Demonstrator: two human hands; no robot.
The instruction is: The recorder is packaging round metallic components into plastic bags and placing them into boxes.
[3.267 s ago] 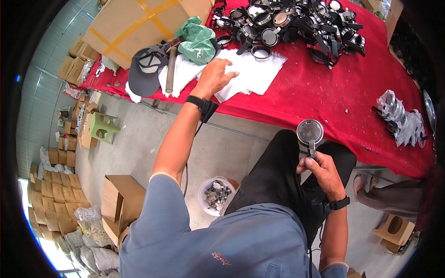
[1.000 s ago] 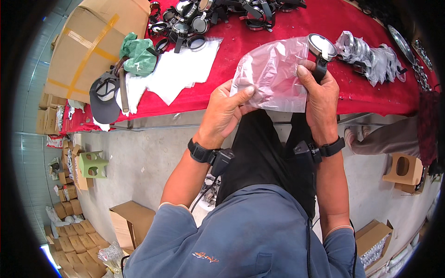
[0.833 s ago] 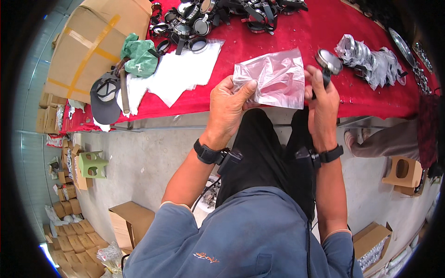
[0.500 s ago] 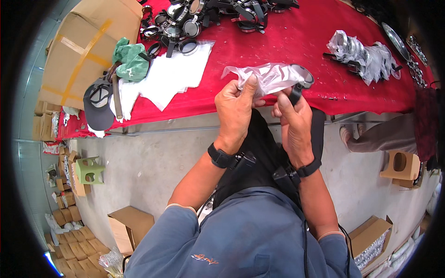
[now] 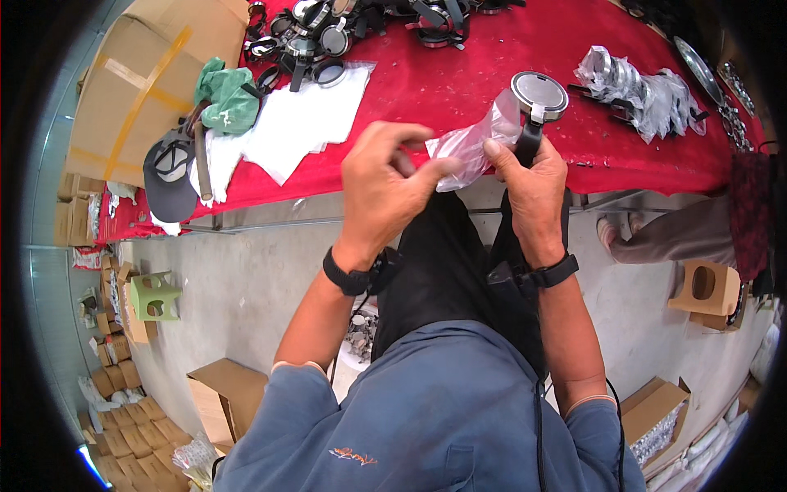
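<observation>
My right hand (image 5: 537, 193) is closed around the black handle (image 5: 529, 143) of a round metal lid-like piece (image 5: 539, 94). Its silvery disc stands above my fingers, over the red-covered table. A crumpled clear plastic bag (image 5: 484, 139) hangs to the left of the handle, held at its right side under my right thumb. My left hand (image 5: 389, 176) is at the bag's left end, thumb and forefinger apart. The thumb tip overlaps the bag; whether it touches the film I cannot tell.
Similar black-handled round pieces (image 5: 336, 39) are heaped at the back. White sheets (image 5: 307, 123), a green bag (image 5: 225, 98), a dark cap (image 5: 170, 184) and a large carton (image 5: 135, 90) are left. Plastic-wrapped round pieces (image 5: 643, 94) lie right, near another person's leg (image 5: 676, 234).
The metal piece has risen and turned its disc upward in my right hand. My left hand has let go of the bag and moved left, its fingers opening.
</observation>
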